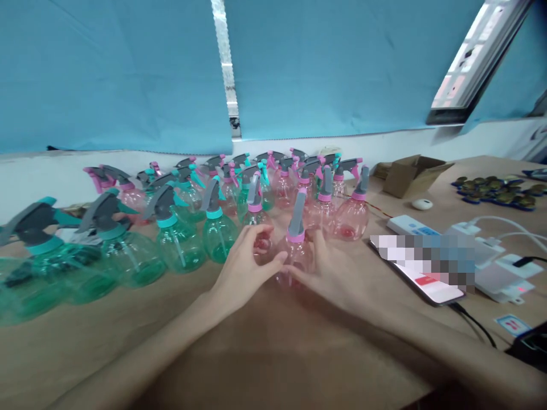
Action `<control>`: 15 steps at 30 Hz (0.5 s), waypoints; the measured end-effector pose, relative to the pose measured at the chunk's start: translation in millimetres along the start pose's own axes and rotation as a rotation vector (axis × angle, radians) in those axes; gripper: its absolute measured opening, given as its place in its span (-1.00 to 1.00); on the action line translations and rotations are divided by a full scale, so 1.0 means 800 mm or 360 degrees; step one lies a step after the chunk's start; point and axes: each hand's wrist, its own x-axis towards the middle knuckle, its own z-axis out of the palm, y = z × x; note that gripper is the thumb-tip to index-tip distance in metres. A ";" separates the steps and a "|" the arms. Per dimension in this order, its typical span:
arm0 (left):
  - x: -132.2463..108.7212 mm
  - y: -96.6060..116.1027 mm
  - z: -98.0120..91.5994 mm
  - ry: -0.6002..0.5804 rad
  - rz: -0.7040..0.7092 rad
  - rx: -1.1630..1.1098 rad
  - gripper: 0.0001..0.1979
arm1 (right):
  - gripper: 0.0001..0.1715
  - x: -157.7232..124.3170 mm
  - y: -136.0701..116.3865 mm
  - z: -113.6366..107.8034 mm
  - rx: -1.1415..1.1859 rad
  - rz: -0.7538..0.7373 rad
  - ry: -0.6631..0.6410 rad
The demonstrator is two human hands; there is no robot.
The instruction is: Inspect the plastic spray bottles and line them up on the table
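Observation:
A pink spray bottle (296, 250) with a grey trigger head and pink collar stands upright on the brown table (265, 353) in front of me. My left hand (245, 265) wraps its left side, fingers curled round the body. Against the bottle's right side lies my right hand (331, 270), fingers closed on it. Both hands hold the same bottle. Behind it stand several more pink spray bottles (352, 213) and several green ones (179, 239).
A phone (421, 267) lies to the right with a cable. White chargers and a power strip (491, 262) sit beyond it. A cardboard box (412, 173) and dark round pieces (498, 191) lie at the far right. Blue curtains hang behind.

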 end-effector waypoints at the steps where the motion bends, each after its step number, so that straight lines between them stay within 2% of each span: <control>1: 0.000 0.004 0.000 -0.0012 0.0024 -0.0014 -0.59 | -0.30 -0.006 -0.005 0.002 0.0081 -0.0027 -0.0035; 4: 0.000 0.018 0.000 -0.0024 0.0079 -0.0084 -0.55 | -0.30 -0.020 -0.022 0.010 0.0162 -0.0110 -0.0094; 8: -0.006 0.030 -0.008 0.0064 0.0060 -0.0111 -0.59 | -0.13 -0.030 -0.045 0.022 0.0039 -0.0160 -0.0109; 12: -0.016 0.026 -0.022 0.0112 0.0036 -0.0100 -0.69 | -0.13 -0.032 -0.064 0.030 0.0046 -0.0181 -0.0188; 15: -0.024 0.016 -0.034 0.0188 0.0033 -0.0105 -0.72 | -0.15 -0.033 -0.074 0.037 0.0156 -0.0305 -0.0270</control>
